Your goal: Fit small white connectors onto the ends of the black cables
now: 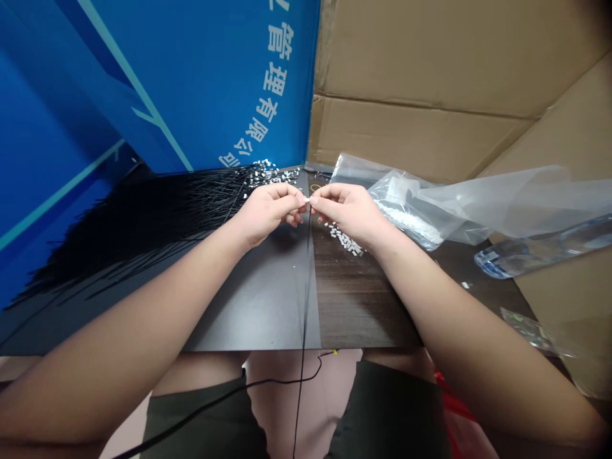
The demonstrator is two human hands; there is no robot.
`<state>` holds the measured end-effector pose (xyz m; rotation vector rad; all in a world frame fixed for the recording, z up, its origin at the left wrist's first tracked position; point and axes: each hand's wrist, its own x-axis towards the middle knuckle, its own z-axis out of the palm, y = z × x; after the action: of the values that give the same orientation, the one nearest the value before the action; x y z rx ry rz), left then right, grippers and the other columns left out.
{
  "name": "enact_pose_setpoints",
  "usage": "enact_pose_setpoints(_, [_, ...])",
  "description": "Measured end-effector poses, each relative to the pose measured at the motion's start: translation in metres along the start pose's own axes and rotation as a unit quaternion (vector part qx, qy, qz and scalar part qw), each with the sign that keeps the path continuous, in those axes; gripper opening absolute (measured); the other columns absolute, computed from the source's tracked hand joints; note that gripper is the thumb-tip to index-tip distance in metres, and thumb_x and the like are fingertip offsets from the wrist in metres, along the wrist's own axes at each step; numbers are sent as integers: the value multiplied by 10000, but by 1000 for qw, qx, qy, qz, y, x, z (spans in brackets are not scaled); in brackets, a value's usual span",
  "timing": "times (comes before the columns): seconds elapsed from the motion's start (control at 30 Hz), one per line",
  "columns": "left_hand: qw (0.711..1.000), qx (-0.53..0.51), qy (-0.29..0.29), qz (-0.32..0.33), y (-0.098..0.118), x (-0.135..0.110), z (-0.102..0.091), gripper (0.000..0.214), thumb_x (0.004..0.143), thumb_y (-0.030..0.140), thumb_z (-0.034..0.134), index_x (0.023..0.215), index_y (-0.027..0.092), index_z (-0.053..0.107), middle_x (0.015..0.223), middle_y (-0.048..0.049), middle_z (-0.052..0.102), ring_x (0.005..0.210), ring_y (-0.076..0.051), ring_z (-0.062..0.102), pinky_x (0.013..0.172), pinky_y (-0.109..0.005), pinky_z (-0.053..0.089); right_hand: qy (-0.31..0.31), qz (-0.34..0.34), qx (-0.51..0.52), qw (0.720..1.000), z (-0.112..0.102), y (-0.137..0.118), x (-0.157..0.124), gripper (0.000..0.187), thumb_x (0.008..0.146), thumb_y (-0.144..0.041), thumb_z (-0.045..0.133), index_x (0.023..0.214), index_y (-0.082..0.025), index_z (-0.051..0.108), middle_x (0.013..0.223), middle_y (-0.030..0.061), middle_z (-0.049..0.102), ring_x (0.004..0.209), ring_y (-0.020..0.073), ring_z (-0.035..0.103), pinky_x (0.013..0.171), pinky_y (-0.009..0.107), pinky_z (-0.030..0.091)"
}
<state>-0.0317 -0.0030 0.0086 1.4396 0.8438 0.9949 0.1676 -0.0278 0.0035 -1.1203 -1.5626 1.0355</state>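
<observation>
Right of the heap of black wires (143,217), the left hand (268,210) and the right hand (351,213) both pinch a white clip (307,200) on one thin wire (305,287) above mid-table, and I judge a slack pinch could drop it among the loose clips (347,241).
</observation>
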Motion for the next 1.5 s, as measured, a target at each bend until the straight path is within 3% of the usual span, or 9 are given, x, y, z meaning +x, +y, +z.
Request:
enact_pose_setpoints(0.5, [995,95,5,36,4,-1,-4,92,793,231,791,779,155,741,670,-18,686,619,-113,610,656,-264,529,6,10,-39,999,0,-3,-2,163,895,-345,759,854,-189,739,774,16,715,672,136,602,630,288,457])
enact_pose_setpoints(0.73, [995,94,-4,35,2,-1,-5,193,862,327,808,809,151,747,684,-32,699,613,-114,615,637,-255,534,-3,22,-8,1000,-1,-4,-1,173,916,-325,750,831,-180,711,805,29,724,667,122,602,633,280,458])
enact_pose_setpoints(0.9, [992,118,-6,49,2,-1,-4,271,822,393,872,818,151,750,692,-32,692,632,-123,622,656,-265,541,-5,22,-6,1000,-1,0,0,189,921,-340,754,823,-188,700,796,25,716,676,133,614,637,286,458])
enact_pose_setpoints(1.23, [985,158,-16,63,1,-2,-2,253,881,388,811,826,161,712,704,-27,702,634,-131,639,663,-271,543,20,22,32,999,6,2,1,193,911,-310,775,794,-185,687,793,18,710,662,115,604,655,281,485])
enact_pose_setpoints(1.5, [999,37,25,10,2,0,-3,149,849,264,784,789,163,691,752,-36,717,627,-114,637,649,-269,547,28,81,97,992,8,-8,-1,120,882,-224,778,817,-175,690,841,70,786,689,130,689,616,266,516])
